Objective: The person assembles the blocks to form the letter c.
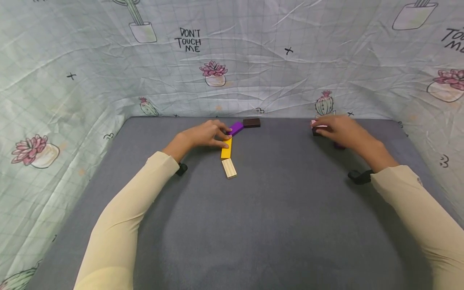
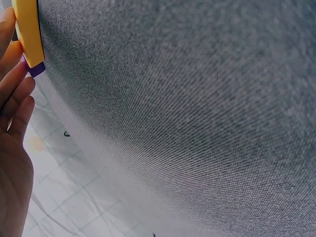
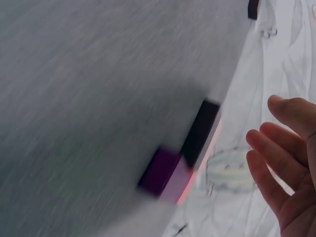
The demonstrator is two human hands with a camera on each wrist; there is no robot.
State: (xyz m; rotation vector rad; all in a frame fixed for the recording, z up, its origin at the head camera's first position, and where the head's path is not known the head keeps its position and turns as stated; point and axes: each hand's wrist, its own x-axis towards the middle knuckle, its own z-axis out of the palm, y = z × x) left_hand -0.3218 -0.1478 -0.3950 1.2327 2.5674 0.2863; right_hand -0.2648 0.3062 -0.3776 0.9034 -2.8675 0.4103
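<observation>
In the head view, my left hand [image 1: 206, 135] touches the side of a yellow block [image 1: 226, 150]. Its upper fingertips lie where that block meets a purple block [image 1: 236, 129]. The left wrist view has the left hand's fingers [image 2: 19, 106] fairly straight along the yellow block [image 2: 29, 34]. At the right, my right hand [image 1: 344, 129] hovers by a dark block [image 1: 317, 132], a pink surface [image 1: 314, 123] and a second purple block [image 1: 339, 146], partly hidden. The right wrist view has loosely bent right-hand fingers [image 3: 269, 170], holding nothing, apart from the dark block [image 3: 201, 129] and purple block [image 3: 160, 170].
A dark brown block [image 1: 251, 123] meets the left purple block's far end. A pale wooden block [image 1: 229, 168] lies at the yellow block's near end. Everything lies on a grey surface [image 1: 253, 221], bordered by a printed cloth [image 1: 253, 80] behind and at the sides.
</observation>
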